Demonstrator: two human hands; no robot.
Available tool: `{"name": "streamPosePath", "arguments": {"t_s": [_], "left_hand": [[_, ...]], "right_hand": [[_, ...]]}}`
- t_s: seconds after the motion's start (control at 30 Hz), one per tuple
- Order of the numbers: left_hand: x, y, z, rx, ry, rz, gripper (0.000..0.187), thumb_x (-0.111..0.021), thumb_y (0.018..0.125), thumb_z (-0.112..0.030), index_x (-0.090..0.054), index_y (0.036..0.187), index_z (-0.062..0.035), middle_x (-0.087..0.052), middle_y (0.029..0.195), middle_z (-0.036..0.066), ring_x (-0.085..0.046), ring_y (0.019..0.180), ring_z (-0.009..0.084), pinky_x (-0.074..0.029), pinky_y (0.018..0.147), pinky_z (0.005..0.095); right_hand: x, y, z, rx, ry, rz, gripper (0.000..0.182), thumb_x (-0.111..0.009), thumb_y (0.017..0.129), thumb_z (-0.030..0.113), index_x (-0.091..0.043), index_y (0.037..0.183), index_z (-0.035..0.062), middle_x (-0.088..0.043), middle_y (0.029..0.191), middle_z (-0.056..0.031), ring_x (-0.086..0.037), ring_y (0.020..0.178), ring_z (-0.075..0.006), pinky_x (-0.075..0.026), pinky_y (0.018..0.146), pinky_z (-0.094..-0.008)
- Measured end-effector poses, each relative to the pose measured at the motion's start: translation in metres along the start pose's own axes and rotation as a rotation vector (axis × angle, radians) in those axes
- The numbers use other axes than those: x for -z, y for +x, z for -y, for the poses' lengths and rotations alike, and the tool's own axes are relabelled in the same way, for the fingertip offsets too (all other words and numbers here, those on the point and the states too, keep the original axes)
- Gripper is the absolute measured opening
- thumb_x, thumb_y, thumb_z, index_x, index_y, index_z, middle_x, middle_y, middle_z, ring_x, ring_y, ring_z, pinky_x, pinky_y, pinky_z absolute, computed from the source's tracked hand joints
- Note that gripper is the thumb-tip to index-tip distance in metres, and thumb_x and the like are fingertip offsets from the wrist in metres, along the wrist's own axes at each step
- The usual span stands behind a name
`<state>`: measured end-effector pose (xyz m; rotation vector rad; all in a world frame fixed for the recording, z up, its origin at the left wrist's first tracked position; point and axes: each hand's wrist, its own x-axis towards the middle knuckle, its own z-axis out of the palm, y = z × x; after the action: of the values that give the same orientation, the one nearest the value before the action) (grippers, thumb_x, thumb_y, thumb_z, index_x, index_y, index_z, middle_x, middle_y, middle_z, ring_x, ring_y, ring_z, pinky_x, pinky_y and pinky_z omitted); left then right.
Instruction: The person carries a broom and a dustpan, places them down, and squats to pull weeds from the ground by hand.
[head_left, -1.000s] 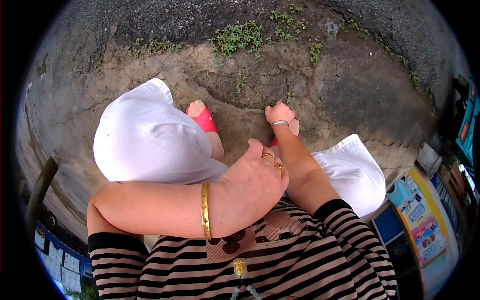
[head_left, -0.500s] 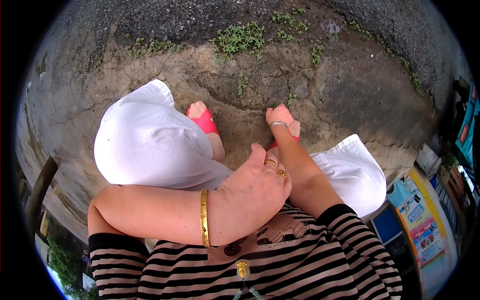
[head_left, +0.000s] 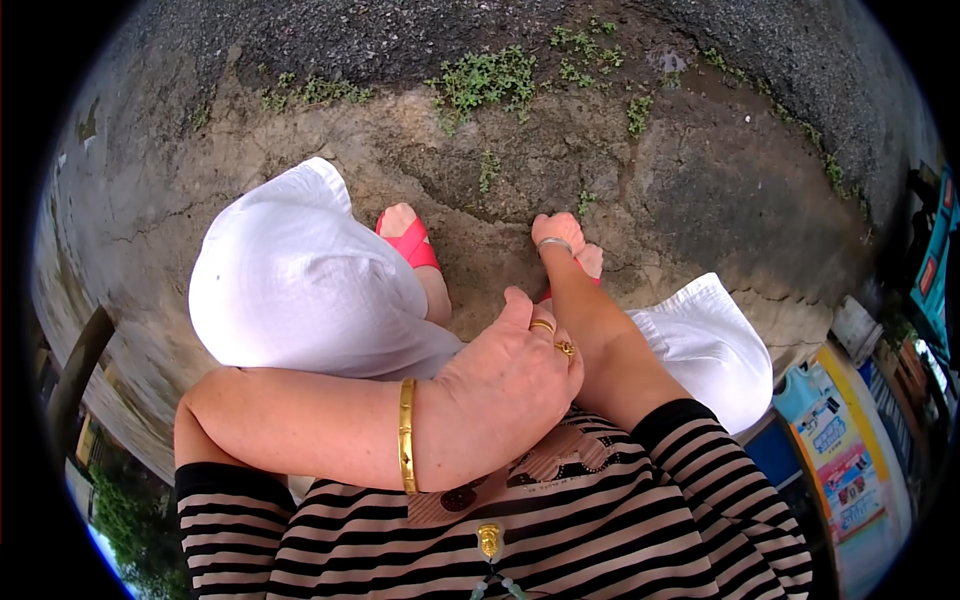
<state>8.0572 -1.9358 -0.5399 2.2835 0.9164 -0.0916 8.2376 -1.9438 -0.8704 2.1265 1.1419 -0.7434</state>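
Note:
My left hand (head_left: 505,375) lies across my lap, close against my bent right arm. It wears gold rings and a gold bangle (head_left: 406,436). Its fingers curl inward and their tips are hidden, so what they hold, if anything, does not show. Lower down, my right hand (head_left: 557,229) hangs near my right foot, a silver bracelet (head_left: 554,242) around the wrist. Seen from the back, its fingers are closed and their inside is hidden. A red sandal (head_left: 410,243) is on my left foot; my right sandal is partly covered by my right arm.
White trousers (head_left: 300,280) cover my spread knees. Cracked concrete (head_left: 340,130) with small green weeds (head_left: 487,82) lies ahead, darker gravel beyond. On the right are a printed colourful panel (head_left: 845,450) and a pale container (head_left: 856,330). A dark post (head_left: 82,370) stands left.
The view has tilted slightly. My right wrist has turned a little, and more of my right toes show beside the hand. My left hand keeps its place.

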Motion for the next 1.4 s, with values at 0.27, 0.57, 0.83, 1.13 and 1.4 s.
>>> {"name": "streamPosePath", "arguments": {"t_s": [0.27,0.57,0.83,1.13,1.4], "left_hand": [[0.001,-0.003,0.003,0.005,0.005,-0.023,0.031,-0.052,0.078,-0.016,-0.061,0.103,-0.0011,-0.061,0.083,0.009,-0.057,0.084,0.0232,-0.038,0.087,0.0407],[0.006,-0.004,0.005,0.009,0.002,0.012,0.033,-0.051,0.079,-0.016,-0.060,0.107,-0.0009,-0.062,0.084,0.009,-0.057,0.086,0.0231,-0.037,0.089,0.0418],[0.010,-0.007,0.007,0.013,-0.003,0.031,0.034,-0.051,0.079,-0.016,-0.060,0.107,-0.0007,-0.062,0.086,0.011,-0.057,0.088,0.0258,-0.037,0.092,0.0432],[0.008,-0.004,0.006,0.029,-0.027,0.011,0.035,-0.051,0.079,-0.017,-0.059,0.108,-0.0002,-0.061,0.089,0.013,-0.057,0.090,0.0267,-0.038,0.093,0.0440],[0.010,-0.002,0.004,-0.005,-0.050,0.040,0.036,-0.051,0.078,-0.017,-0.060,0.109,0.0004,-0.061,0.091,0.013,-0.057,0.091,0.0266,-0.039,0.091,0.0440]], "right_hand": [[0.005,0.000,0.012,0.029,-0.188,0.136,0.034,-0.049,0.085,0.030,-0.067,0.105,0.0090,-0.064,0.112,-0.0100,-0.061,0.105,-0.0264,-0.049,0.084,-0.0378],[0.005,0.008,0.011,-0.005,-0.108,0.132,0.038,-0.049,0.084,0.034,-0.068,0.103,0.0070,-0.065,0.109,-0.0119,-0.063,0.101,-0.0269,-0.050,0.083,-0.0360],[0.006,0.001,0.005,-0.124,0.071,0.061,0.043,-0.049,0.081,0.039,-0.067,0.103,0.0060,-0.064,0.110,-0.0145,-0.061,0.104,-0.0294,-0.048,0.087,-0.0382],[-0.016,0.018,-0.023,0.081,0.223,0.006,0.044,-0.047,0.079,0.038,-0.067,0.100,0.0049,-0.062,0.108,-0.0197,-0.058,0.104,-0.0365,-0.045,0.090,-0.0421],[0.030,0.059,-0.055,0.231,0.176,0.132,0.043,-0.047,0.078,0.038,-0.066,0.097,0.0051,-0.062,0.107,-0.0203,-0.057,0.104,-0.0361,-0.043,0.091,-0.0418]]}}
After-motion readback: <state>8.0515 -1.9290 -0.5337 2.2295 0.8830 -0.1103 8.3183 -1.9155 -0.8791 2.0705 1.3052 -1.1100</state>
